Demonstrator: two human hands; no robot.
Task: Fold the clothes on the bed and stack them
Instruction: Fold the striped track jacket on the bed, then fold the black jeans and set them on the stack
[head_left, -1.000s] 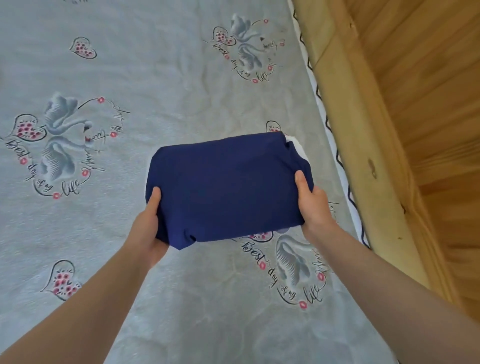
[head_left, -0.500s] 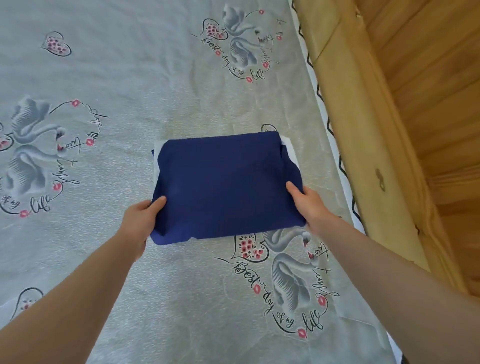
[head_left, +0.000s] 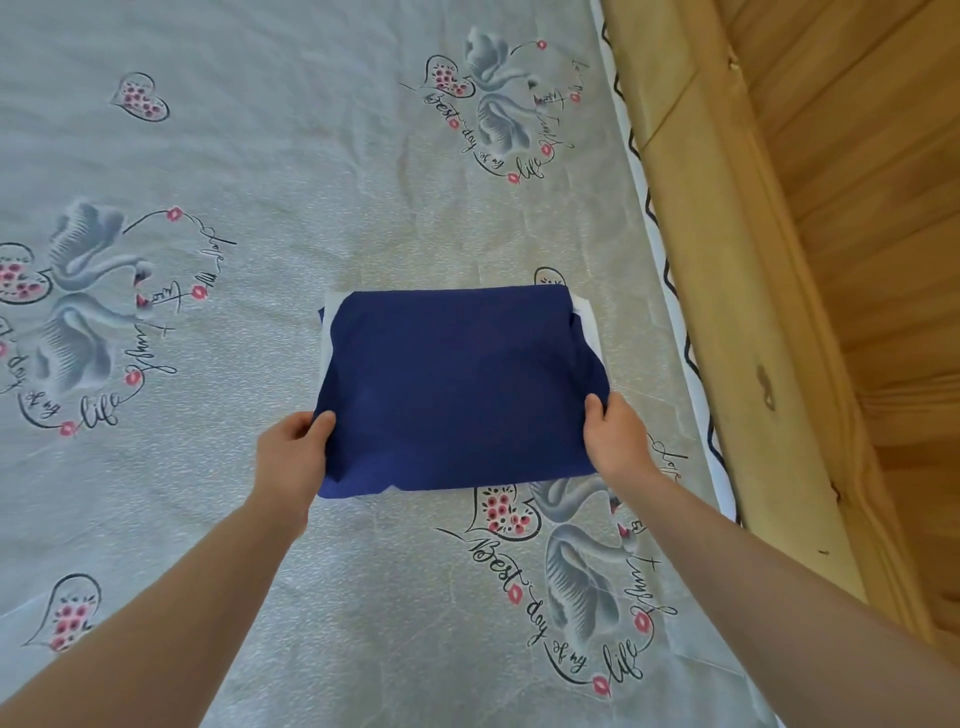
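A folded navy-blue garment (head_left: 457, 384) lies flat on the bed, on top of a folded white garment (head_left: 587, 325) whose edges show at the left, right and near side. My left hand (head_left: 293, 457) grips the navy garment's near left corner, thumb on top. At the near right corner, my right hand (head_left: 615, 439) holds the cloth with its thumb curled over the edge.
The bed is covered by a grey sheet (head_left: 311, 156) printed with swans, hearts and script. A wooden bed frame (head_left: 727, 312) and plank wall (head_left: 872, 208) run along the right side, close to the stack.
The navy garment has gone from being held above the sheet to lying on the white garment. Both hands have slid back to its near corners.
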